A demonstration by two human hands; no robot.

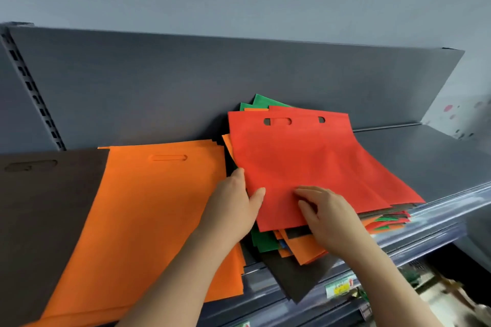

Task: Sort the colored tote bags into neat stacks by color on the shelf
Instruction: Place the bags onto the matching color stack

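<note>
A red tote bag (pixel 300 162) lies on top of a mixed pile of green, orange, black and red bags (pixel 292 241) on the grey shelf (pixel 414 156). My left hand (pixel 236 202) grips the red bag's left edge, thumb on top and fingers underneath. My right hand (pixel 326 215) rests on the red bag's near edge, fingers curled against the fabric. To the left lies a flat stack of orange bags (pixel 148 215). Further left is a stack of black bags (pixel 39 215).
The shelf's dark back panel (pixel 212 82) rises behind the bags. A slotted upright (pixel 32 93) stands at the far left. The shelf front carries a clear price rail with labels (pixel 340 287). Goods on a lower shelf (pixel 425 281) show at the bottom right.
</note>
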